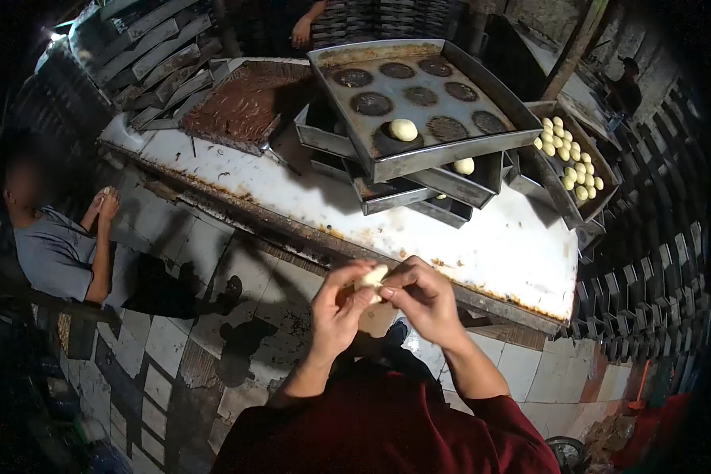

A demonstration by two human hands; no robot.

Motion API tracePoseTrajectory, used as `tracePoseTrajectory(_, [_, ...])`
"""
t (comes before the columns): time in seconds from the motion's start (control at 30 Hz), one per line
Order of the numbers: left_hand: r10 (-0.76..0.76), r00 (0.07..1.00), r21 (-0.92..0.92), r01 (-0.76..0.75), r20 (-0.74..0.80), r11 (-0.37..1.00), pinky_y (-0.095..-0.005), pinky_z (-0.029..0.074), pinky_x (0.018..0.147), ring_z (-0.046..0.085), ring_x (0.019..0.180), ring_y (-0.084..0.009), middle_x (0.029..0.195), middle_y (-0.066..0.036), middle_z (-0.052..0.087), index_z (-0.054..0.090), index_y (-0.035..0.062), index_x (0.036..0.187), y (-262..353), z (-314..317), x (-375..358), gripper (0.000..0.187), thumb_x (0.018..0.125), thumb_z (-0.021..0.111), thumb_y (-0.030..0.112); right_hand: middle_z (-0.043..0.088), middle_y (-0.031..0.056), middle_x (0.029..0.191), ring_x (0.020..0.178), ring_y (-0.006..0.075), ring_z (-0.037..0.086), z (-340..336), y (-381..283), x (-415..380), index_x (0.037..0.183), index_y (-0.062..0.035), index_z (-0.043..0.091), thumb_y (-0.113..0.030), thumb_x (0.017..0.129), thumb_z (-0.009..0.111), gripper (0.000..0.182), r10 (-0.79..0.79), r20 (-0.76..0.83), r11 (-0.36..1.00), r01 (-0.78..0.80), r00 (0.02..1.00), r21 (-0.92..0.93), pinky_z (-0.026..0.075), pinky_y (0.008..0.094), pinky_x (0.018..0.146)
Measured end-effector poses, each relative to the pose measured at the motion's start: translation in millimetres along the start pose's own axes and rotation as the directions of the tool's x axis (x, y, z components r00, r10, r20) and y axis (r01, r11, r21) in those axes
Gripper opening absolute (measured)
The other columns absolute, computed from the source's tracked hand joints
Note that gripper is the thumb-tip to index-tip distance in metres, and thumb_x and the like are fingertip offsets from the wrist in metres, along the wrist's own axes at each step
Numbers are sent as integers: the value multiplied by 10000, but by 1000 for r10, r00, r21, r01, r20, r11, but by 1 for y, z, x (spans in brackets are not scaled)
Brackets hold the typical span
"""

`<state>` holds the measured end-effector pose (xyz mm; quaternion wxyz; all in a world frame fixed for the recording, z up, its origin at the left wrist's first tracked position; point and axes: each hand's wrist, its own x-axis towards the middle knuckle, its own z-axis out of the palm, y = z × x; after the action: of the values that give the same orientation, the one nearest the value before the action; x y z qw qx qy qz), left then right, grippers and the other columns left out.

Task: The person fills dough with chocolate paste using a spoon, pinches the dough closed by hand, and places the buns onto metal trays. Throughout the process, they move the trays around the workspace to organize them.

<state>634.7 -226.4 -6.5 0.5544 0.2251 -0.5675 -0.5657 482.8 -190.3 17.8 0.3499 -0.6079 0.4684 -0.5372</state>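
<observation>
Between my two hands, in front of the table's near edge, is a piece of pale dough point(370, 276). The fingers of my left hand point(340, 304) curl around it from the left. My right hand point(425, 304) pinches its right side with thumb and fingers. Beyond my hands, a metal baking tray point(419, 96) with round dark marks tops a stack of trays set at angles. One dough ball point(404, 129) rests on that top tray, near its front left. Another dough ball point(464, 166) shows in a tray below.
A white tabletop point(324, 193) with rusty edges carries the stack. At its left lies a tray of brown chocolate-like filling point(245, 103) with a scraper point(278, 156). To the right, a deep tray point(557, 186) holds several dough balls. A person point(63, 253) sits at left; another person's hand point(301, 31) shows behind.
</observation>
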Motion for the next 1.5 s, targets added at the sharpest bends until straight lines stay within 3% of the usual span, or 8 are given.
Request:
tracePoseTrajectory(0.23, [-433, 900, -471, 363, -47, 804, -271, 454, 857, 489, 1067, -131, 1316, -96, 434, 402, 15, 1299, -12, 78, 39, 349, 988, 328, 155, 511, 166, 969, 816, 268, 545, -48, 17, 23, 873, 15, 598, -22, 726, 698, 182, -407, -181, 834, 283, 895, -473, 463, 319, 676])
tracePoseTrajectory(0.63, [205, 960, 433, -271, 193, 860, -312, 492, 803, 591, 955, -233, 1091, -146, 553, 572, 21, 1001, -34, 105, 93, 179, 823, 592, 16, 556, 90, 793, 634, 129, 557, -129, 31, 48, 926, 50, 540, -21, 843, 601, 125, 216, 87, 816, -229, 973, 531, 474, 247, 565])
tracePoseTrajectory(0.7, [120, 992, 234, -125, 32, 964, -314, 486, 809, 585, 956, -220, 1086, -144, 555, 560, 7, 1001, -46, 106, 98, 150, 854, 546, 32, 532, 122, 849, 733, 186, 556, -128, 31, 53, 917, 31, 595, -39, 805, 642, 140, -286, -45, 948, 276, 957, -156, 467, 285, 624])
tracePoseTrajectory(0.87, [-213, 974, -287, 182, -82, 940, -305, 445, 862, 546, 969, -171, 1109, -141, 551, 527, -43, 1038, -29, 102, 113, 226, 941, 394, 112, 539, 129, 930, 813, 219, 524, -113, 17, 76, 886, -12, 644, -25, 709, 709, 189, -431, -62, 853, 384, 900, -354, 426, 297, 710])
tracePoseTrajectory(1.1, [188, 980, -127, -178, 67, 976, -323, 494, 817, 567, 948, -217, 978, -158, 561, 537, -22, 986, -15, 42, 141, 133, 888, 543, 69, 639, 127, 922, 819, 262, 571, -59, 9, 118, 936, -7, 572, -4, 673, 731, 307, -595, -132, 776, 524, 793, -352, 438, 342, 686])
tracePoseTrajectory(1.2, [-195, 973, -392, 132, -127, 911, -362, 501, 807, 577, 971, -256, 1021, -152, 543, 450, 2, 1020, 9, 25, 166, 303, 974, 358, 287, 598, 127, 1155, 1130, 319, 484, -5, 16, 129, 1109, -52, 583, -274, 812, 612, 372, -601, -83, 680, 455, 795, -575, 332, 461, 933])
tracePoseTrajectory(1.4, [59, 677, -170, 99, 734, 981, -402, 30, 1100, -31, 1378, -302, 1460, -246, -103, -54, -97, 1375, 3, -19, 188, 946, 861, 175, 664, 451, 253, 1243, 1171, 356, 442, -6, -7, 177, 1275, -39, 410, -191, 815, 629, 532, -556, -209, 742, 366, 805, -561, 345, 473, 952])
tracePoseTrajectory(1.5, [35, 631, -397, 445, 775, 803, -412, 52, 1097, -12, 1370, -351, 1448, -274, -128, -216, 18, 1373, 7, -14, 176, 971, 869, 410, 564, 501, 211, 1175, 1012, 317, 537, -51, -17, 192, 1150, -31, 473, 15, 721, 670, 474, -570, -276, 710, 295, 774, -640, 441, 399, 845])
